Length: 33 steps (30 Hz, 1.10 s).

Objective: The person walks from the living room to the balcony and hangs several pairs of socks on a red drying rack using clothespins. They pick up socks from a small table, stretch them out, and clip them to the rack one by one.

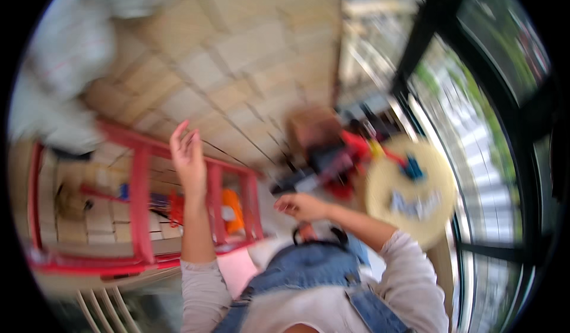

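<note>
My left hand (186, 148) is raised beside a red metal frame (142, 199), its fingers apart and slightly curled, with nothing in it. In front of my body, my right hand (303, 207) has bent fingers; blur hides whether they hold anything. Beyond my right hand lies a blurred cluster of dark and red items (329, 164). A round pale yellow table or stool top (378, 199) stands to the right, bearing a teal object (413, 167) with a red handle and some crumpled whitish material (416, 204).
A tiled wall (231, 57) rises ahead. Dark-framed windows (490, 66) line the right side. Pale bags or wrapped bundles (67, 66) are at the upper left. An orange object (232, 210) and long-handled items show through the red frame.
</note>
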{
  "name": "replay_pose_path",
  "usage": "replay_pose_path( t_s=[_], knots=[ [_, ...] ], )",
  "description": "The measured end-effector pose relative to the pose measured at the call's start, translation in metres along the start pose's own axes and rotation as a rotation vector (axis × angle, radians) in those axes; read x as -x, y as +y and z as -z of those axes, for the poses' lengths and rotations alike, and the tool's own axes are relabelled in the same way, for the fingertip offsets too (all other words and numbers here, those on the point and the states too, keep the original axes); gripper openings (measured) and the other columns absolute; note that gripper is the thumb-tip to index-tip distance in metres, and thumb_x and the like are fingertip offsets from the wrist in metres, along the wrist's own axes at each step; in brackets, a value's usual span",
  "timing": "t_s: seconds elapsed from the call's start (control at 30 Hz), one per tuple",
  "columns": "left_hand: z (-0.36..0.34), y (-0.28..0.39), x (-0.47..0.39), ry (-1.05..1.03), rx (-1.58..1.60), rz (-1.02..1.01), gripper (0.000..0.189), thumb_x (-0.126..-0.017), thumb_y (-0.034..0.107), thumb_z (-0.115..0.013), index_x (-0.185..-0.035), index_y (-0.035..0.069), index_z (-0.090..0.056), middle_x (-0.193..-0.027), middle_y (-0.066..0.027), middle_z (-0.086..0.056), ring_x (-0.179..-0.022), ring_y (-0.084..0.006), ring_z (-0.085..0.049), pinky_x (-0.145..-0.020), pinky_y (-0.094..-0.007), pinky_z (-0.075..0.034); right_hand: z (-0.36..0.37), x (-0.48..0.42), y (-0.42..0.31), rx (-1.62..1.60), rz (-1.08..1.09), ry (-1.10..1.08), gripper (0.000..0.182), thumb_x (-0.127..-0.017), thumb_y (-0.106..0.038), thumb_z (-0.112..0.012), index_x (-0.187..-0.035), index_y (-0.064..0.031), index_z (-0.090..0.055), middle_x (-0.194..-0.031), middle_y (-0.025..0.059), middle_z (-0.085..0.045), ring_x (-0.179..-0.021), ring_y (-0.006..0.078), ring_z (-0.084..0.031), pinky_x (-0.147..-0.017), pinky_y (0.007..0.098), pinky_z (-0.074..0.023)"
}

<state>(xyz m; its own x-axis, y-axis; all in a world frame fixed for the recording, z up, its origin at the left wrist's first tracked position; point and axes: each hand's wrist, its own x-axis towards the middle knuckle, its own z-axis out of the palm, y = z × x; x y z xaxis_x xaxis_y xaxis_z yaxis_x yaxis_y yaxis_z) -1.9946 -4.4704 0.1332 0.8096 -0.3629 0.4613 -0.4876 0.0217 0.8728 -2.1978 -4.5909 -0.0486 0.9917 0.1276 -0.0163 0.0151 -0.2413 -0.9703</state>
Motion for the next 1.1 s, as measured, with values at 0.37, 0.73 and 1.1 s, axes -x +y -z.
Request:
replay_pose_path(
  t_s=[0.37, 0.73, 1.1],
  knots=[
    [-0.171, -0.091, 0.241, -1.230, -0.204, 0.761, 0.019, -0.091, 0.005, -0.052, -0.110, 0.003, -0.057, -0.099, -0.0040, -0.060, -0.089, -0.0110, -0.057, -0.079, -0.0245, -0.046, -0.009, 0.394, 0.153, -0.187, -1.042, 0.886, 0.023, -0.081, -0.012, -0.058, -0.102, -0.0050, -0.063, -0.096, 0.0157, -0.066, -0.089, 0.0301, -0.064, -0.081, 0.0373, -0.0504],
    [-0.372, -0.130, 0.384, -1.522, 0.063, 0.953, 0.020, -0.087, 0.001, -0.053, -0.106, 0.004, -0.060, -0.118, -0.0130, -0.055, -0.103, -0.0220, -0.057, -0.085, -0.0291, -0.046, 0.059, 0.427, 0.265, 0.596, -0.976, 0.829, 0.029, -0.073, -0.007, -0.062, -0.103, -0.0075, -0.060, -0.133, 0.0134, -0.043, -0.125, 0.0293, -0.039, -0.101, 0.0454, -0.0354],
    [-0.503, -0.183, 0.443, -1.667, -0.484, -0.126, 0.023, -0.077, 0.001, -0.057, -0.098, 0.007, -0.062, -0.114, -0.0147, -0.053, -0.105, -0.0316, -0.053, -0.087, -0.0412, -0.045, 0.057, 0.431, 0.292, 0.475, -0.752, 0.984, 0.019, -0.072, -0.003, -0.062, -0.090, -0.0068, -0.063, -0.104, 0.0060, -0.059, -0.098, 0.0258, -0.053, -0.089, 0.0394, -0.0409]
  ],
)
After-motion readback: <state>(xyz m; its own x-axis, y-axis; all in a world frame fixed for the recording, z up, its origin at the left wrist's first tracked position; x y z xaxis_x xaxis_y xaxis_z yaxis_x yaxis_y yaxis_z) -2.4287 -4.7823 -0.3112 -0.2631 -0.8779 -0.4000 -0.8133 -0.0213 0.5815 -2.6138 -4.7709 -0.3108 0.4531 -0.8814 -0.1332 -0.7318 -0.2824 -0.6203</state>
